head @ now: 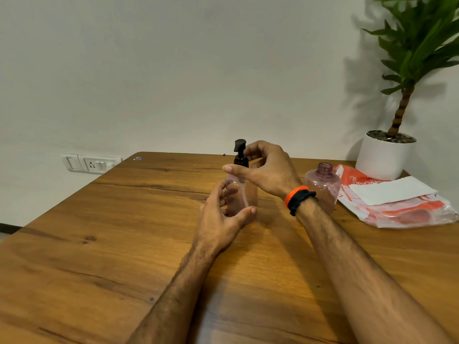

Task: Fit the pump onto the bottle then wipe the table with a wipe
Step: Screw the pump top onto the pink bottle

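Observation:
A clear pink bottle (242, 194) stands upright on the wooden table (124, 232), with a black pump (240, 155) sitting in its neck. My left hand (221, 219) wraps the bottle's lower body, thumb in front and fingers on the left side. My right hand (265, 170) curls round the pump's collar from the right, its thumb lying across the bottle's shoulder and its fingers behind the pump. A white wipe (392, 191) lies flat on an orange and white plastic packet (409, 212) at the right.
A second pink bottle (323, 184) with an open neck stands just right of my right wrist. A white pot (385, 157) with a green plant sits in the far right corner. A wall socket (92, 165) is beyond the table's left edge.

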### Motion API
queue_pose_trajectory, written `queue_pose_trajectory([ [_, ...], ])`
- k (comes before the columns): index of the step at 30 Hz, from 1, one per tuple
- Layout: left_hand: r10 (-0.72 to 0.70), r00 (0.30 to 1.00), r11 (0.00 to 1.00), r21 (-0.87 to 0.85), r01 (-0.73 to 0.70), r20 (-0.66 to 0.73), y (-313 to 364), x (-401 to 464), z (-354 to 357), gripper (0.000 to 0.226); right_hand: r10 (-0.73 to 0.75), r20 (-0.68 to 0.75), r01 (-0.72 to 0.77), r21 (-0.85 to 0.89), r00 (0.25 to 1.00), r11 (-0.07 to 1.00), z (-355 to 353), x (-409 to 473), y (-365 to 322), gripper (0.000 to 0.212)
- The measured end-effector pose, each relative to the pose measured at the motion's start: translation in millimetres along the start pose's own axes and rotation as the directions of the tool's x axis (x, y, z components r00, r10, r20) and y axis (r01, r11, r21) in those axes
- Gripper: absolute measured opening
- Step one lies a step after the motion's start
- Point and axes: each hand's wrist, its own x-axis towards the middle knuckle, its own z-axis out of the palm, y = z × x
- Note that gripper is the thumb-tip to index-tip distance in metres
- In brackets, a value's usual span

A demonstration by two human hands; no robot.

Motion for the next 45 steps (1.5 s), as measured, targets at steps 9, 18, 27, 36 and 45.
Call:
queue_pose_trajectory([
  [9, -0.016, 1.000, 1.000, 0.001, 0.016, -0.016, -2.1, 1.0, -0.8, 0.089, 0.026, 0.145, -0.049, 0.152, 0.989, 0.987, -7.8, 2.5, 0.6, 0.023],
  [18, -0.013, 1.000, 1.000, -0.001, 0.013, -0.023, -1.7, 0.3, -1.4, 0.086, 0.011, -0.001, -0.011, 0.007, 1.000, 1.000, -1.0, 1.2, -0.3, 0.044],
  [27, -0.025, 1.000, 1.000, 0.006, 0.025, -0.006, 1.9, -0.6, -2.5, 0.087, -0.018, 0.143, -0.011, 0.195, 0.990, 0.981, -12.5, 4.7, -0.4, 0.027],
  [36, -0.038, 0.999, 0.999, -0.017, 0.038, 0.005, 5.1, -2.5, -3.1, 0.081, -0.077, -0.120, 0.114, 0.335, 0.990, 0.935, -21.5, 7.5, -12.5, 0.025],
  [45, -0.045, 0.999, 0.999, 0.010, 0.045, 0.005, 8.2, -2.3, -2.5, 0.090, -0.089, -0.193, 0.147, 0.310, 0.977, 0.939, -21.5, 7.5, -14.3, 0.026],
])
